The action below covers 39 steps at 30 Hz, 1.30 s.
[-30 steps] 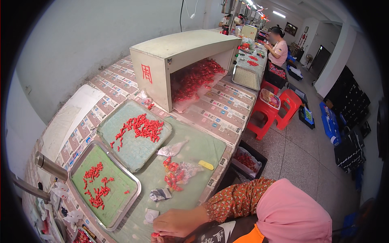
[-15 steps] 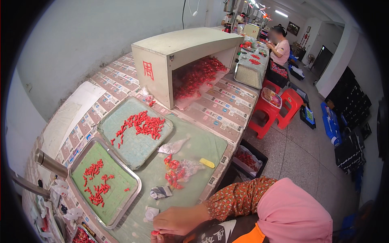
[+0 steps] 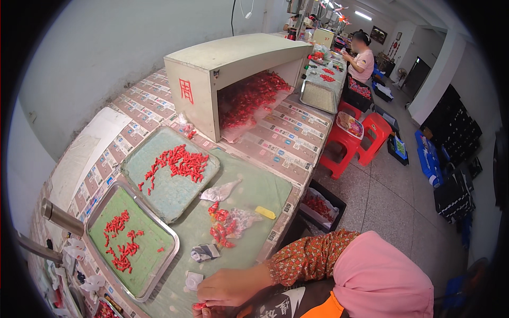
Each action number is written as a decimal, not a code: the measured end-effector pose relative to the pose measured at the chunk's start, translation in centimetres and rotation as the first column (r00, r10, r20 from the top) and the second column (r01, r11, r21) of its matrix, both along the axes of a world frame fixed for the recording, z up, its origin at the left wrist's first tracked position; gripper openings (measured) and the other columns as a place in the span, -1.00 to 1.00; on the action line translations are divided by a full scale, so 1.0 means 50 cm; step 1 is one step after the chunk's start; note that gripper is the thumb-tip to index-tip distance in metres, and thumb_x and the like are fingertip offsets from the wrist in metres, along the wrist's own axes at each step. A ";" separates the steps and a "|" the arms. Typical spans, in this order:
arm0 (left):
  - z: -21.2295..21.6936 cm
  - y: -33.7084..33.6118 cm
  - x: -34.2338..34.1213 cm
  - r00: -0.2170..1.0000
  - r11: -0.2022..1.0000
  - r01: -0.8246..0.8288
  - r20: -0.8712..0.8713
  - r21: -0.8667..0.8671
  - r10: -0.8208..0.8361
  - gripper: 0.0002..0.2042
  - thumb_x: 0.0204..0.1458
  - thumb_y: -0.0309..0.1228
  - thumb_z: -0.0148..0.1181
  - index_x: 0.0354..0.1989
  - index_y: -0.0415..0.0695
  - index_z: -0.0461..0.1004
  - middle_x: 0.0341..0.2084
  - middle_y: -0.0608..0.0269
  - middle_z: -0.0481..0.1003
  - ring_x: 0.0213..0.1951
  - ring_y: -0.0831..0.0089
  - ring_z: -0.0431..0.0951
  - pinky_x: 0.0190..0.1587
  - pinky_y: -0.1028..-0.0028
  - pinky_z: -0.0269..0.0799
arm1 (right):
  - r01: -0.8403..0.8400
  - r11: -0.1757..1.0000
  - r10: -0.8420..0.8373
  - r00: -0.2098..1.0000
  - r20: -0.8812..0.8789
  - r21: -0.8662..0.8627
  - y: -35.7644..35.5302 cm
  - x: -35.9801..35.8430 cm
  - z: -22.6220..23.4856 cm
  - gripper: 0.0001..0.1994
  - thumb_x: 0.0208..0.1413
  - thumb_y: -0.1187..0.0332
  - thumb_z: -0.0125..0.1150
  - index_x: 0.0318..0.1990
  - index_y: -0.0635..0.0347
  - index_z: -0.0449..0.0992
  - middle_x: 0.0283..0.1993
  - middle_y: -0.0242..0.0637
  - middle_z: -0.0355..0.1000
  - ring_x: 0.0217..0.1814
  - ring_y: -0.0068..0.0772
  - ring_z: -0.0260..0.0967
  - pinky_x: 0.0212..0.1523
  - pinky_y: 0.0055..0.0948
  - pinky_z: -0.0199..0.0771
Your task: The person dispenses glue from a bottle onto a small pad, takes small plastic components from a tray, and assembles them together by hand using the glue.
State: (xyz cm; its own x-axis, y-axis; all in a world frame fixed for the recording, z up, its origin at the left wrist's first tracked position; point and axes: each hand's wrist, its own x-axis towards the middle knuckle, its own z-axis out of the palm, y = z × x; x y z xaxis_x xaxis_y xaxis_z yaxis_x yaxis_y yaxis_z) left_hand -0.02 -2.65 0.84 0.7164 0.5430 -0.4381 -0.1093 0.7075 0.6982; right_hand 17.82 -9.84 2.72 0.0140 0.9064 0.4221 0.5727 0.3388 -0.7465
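My right hand (image 3: 230, 286) is at the lower edge, at the end of a flowered cuff. Its fingers are closed on a small red piece (image 3: 199, 306). Just below, fingertips of my left hand (image 3: 205, 313) show at the picture's edge, pressed close to the same piece; the rest of that hand is out of sight. A small white square pad (image 3: 194, 281) lies beside my right hand, with a crumpled striped cloth (image 3: 205, 253) beyond it. Farther off are glossy red and yellow pieces (image 3: 220, 228) by a clear plastic bag (image 3: 245, 221), and a yellow block (image 3: 265, 212).
A green-lined metal tray (image 3: 151, 259) and a pale blue-green tray (image 3: 154, 139) hold many small red pieces. Behind stands a cream box (image 3: 204, 100) full of red pieces. Red stools (image 3: 339, 151) and a black crate (image 3: 339, 209) stand at right. A co-worker (image 3: 362, 59) sits farther along.
The whole view has shifted slightly, so the trays and box appear a little farther left. Both hands stay together on the small red piece.
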 end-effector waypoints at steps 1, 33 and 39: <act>-0.003 0.003 0.001 0.999 0.999 0.010 0.043 0.036 -0.012 -0.79 0.29 -0.23 -0.01 -0.17 -0.14 0.32 -0.28 0.08 0.50 -0.28 0.33 0.52 -0.24 0.43 0.48 | -0.003 1.000 0.003 1.000 -0.005 0.001 0.000 0.002 0.001 -0.80 0.08 0.35 0.20 -0.28 0.22 0.30 -0.35 -0.16 0.35 -0.31 0.04 0.38 -0.37 -0.11 0.36; -0.064 0.017 -0.058 0.999 0.966 0.028 -0.049 0.258 -0.016 -0.72 0.16 -0.30 0.20 -0.04 -0.09 0.33 -0.20 0.14 0.47 -0.31 0.49 0.44 -0.24 0.50 0.46 | -0.146 0.987 0.106 0.901 -0.422 -0.064 -0.001 -0.015 0.006 -0.83 0.02 0.43 0.23 -0.29 0.25 0.38 -0.34 -0.15 0.38 -0.30 -0.03 0.39 -0.29 -0.23 0.38; -0.014 0.001 -0.003 0.993 0.920 -0.060 0.116 0.386 0.015 -0.75 0.04 -0.54 0.21 -0.12 -0.18 0.34 -0.12 0.15 0.41 -0.04 0.41 0.40 0.09 0.40 0.29 | -0.025 0.983 -0.050 0.918 -0.394 -0.184 -0.010 0.001 0.018 -0.85 0.07 0.44 0.26 -0.26 0.24 0.42 -0.42 -0.21 0.39 -0.40 -0.37 0.39 -0.37 -0.41 0.38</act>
State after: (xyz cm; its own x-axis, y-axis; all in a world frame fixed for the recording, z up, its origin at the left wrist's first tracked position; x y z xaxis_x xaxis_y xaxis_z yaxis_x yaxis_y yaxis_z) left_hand -0.16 -2.60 0.15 0.7233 0.6820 -0.1079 -0.2211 0.3768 0.8995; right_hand 17.87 -10.32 3.59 0.1572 0.9655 0.2077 0.2207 0.1706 -0.9603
